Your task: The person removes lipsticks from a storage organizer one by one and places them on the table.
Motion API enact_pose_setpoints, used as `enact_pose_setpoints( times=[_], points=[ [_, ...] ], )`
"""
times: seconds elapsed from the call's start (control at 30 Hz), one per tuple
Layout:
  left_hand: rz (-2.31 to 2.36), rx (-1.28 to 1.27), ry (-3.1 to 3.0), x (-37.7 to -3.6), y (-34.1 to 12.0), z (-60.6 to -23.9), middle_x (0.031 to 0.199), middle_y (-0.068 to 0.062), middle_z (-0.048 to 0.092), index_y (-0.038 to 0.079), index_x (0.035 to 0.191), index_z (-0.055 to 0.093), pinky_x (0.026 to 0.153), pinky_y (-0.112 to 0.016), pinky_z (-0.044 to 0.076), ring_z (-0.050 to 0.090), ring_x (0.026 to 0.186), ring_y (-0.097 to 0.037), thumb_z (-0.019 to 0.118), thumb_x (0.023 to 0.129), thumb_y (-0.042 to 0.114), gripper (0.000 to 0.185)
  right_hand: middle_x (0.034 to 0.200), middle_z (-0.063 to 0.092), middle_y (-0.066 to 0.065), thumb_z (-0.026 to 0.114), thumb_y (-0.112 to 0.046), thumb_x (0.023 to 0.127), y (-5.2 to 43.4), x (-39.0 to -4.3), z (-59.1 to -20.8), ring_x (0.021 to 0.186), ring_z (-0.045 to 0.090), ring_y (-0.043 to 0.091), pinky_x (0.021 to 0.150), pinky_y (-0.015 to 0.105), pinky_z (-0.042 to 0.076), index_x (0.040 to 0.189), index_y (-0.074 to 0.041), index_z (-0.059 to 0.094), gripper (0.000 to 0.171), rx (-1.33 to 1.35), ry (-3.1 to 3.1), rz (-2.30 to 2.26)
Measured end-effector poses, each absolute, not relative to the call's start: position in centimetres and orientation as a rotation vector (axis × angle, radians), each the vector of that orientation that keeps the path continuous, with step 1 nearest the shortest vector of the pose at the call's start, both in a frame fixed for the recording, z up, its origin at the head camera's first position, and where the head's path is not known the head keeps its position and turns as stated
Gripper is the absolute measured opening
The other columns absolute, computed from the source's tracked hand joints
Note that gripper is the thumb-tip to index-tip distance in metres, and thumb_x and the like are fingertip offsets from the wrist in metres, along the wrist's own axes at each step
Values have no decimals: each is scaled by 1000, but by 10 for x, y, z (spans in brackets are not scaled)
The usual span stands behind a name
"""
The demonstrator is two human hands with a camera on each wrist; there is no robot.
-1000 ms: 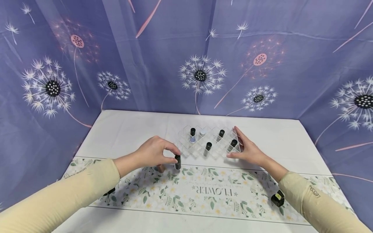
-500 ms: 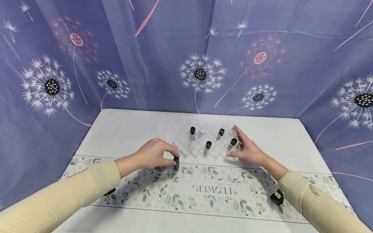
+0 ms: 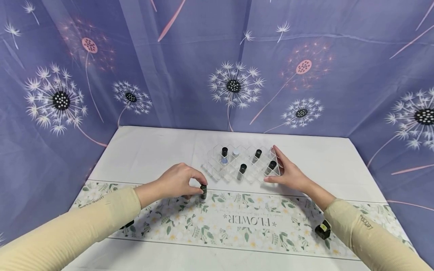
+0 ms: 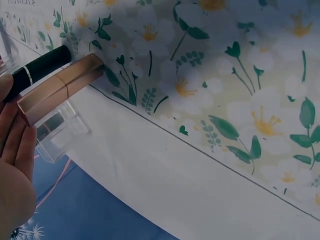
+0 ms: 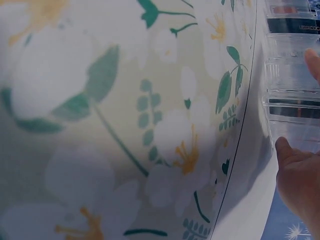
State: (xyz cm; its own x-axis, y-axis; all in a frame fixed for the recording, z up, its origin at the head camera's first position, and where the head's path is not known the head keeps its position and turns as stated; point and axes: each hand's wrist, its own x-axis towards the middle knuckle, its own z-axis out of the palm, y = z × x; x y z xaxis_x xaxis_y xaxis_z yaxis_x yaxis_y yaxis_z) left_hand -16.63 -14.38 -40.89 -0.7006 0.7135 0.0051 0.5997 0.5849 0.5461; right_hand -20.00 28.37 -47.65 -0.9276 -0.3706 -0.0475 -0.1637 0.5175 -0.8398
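Note:
My left hand (image 3: 179,180) pinches a black lipstick tube (image 3: 203,192) by its upper end, and the tube stands upright over the floral strip. In the left wrist view the black lipstick (image 4: 42,70) has a thin silver band. Right beside it is a rose-gold lipstick (image 4: 62,90), mostly hidden behind my left hand in the head view. At the back, a clear lipstick organizer (image 3: 230,175) with diamond-shaped compartments holds several lipsticks, mostly black-capped. My right hand (image 3: 289,175) grips its right end between thumb and fingers; in the right wrist view the thumb presses the clear wall (image 5: 280,120).
A floral runner (image 3: 247,235) printed "FLOWER" crosses the white table (image 3: 152,146). By my right sleeve lies a black faceted object (image 3: 323,229) with a yellow-green label. Another black object (image 3: 127,224) is partly hidden under my left sleeve. Purple dandelion curtains (image 3: 190,75) close off the back and sides.
My left hand has shifted slightly left and toward me with the black lipstick, away from the organizer. My right hand stays on the organizer's right end.

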Motion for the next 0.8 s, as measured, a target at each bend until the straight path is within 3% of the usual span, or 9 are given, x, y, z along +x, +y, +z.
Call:
enact_pose_setpoints(
  times=[0.2, 0.43, 0.67, 0.8],
  points=[
    [749, 1122, 2626, -168, -145, -410, 106, 9, 82, 21, 110, 84, 92, -41, 62, 69, 63, 5, 88, 91, 22, 20, 178, 5, 21, 92, -17, 87, 284, -200, -477, 161, 18, 48, 124, 52, 29, 173, -18, -4, 129, -458, 2538, -1370],
    [718, 1127, 2642, -168, -146, -409, 108, 11, 81, 21, 112, 84, 91, -41, 61, 78, 91, -13, 89, 90, 25, 23, 178, 5, 23, 93, -15, 86, 284, -202, -478, 160, 20, 48, 123, 49, 30, 173, -16, -5, 131, -456, 2532, -1386],
    [766, 1031, 2606, -166, -146, -403, 112, 5, 82, 18, 119, 83, 100, -48, 59, 67, 55, 3, 88, 91, 28, 30, 178, 5, 21, 92, -16, 87, 285, -201, -480, 160, 19, 47, 123, 50, 30, 173, -18, -4, 130, -456, 2532, -1381],
    [807, 1011, 2582, -168, -145, -397, 112, 2, 82, 17, 121, 82, 106, -51, 56, 70, 53, -2, 89, 90, 30, 34, 178, 5, 21, 92, -17, 87, 285, -202, -480, 160, 18, 48, 123, 51, 30, 173, -16, -4, 129, -458, 2532, -1378]
  ],
)
